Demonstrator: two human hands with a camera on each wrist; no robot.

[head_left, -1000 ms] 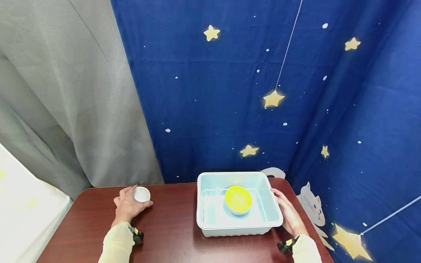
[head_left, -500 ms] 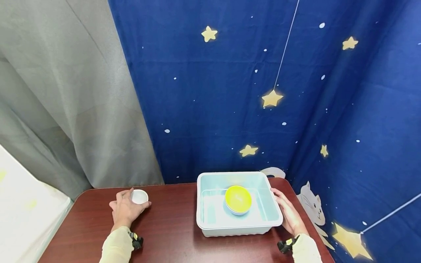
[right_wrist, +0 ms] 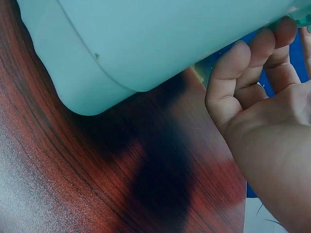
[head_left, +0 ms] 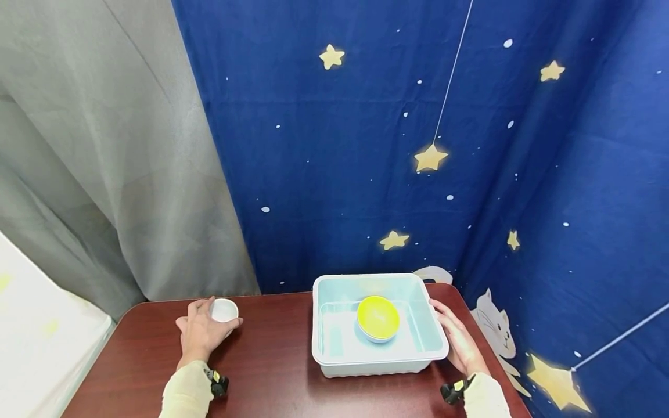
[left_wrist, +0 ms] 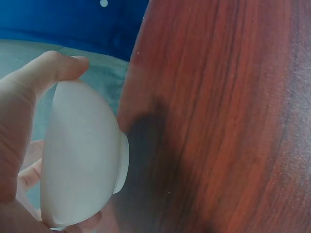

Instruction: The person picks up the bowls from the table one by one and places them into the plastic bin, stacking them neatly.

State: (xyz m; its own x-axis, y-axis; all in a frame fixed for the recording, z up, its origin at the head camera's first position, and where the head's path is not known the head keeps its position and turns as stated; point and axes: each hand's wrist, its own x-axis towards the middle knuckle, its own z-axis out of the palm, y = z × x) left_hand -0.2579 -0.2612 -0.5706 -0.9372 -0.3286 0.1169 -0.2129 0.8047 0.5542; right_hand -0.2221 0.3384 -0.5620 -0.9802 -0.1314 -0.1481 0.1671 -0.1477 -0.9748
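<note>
My left hand (head_left: 201, 334) holds a small white bowl (head_left: 225, 311) near the table's far left corner, its rim pinched between thumb and fingers. In the left wrist view the bowl (left_wrist: 82, 155) shows its smooth outside and foot ring, with a shadow beside it on the wood. My right hand (head_left: 459, 341) rests against the right side of a pale blue plastic tub (head_left: 376, 367). The right wrist view shows bent, relaxed fingers (right_wrist: 226, 70) with their tips at the tub's outer wall (right_wrist: 146, 39). Inside the tub sits a bowl with a yellow interior (head_left: 378, 317).
The dark red wooden table (head_left: 272, 360) has a rounded far left corner. Behind it hang a grey curtain (head_left: 172, 203) and a blue curtain with stars (head_left: 334, 174). A white surface (head_left: 42, 337) stands beyond the left edge.
My left hand and the white bowl shift slightly left and nearer, then a little back to the right. The right hand and the tub stay in place.
</note>
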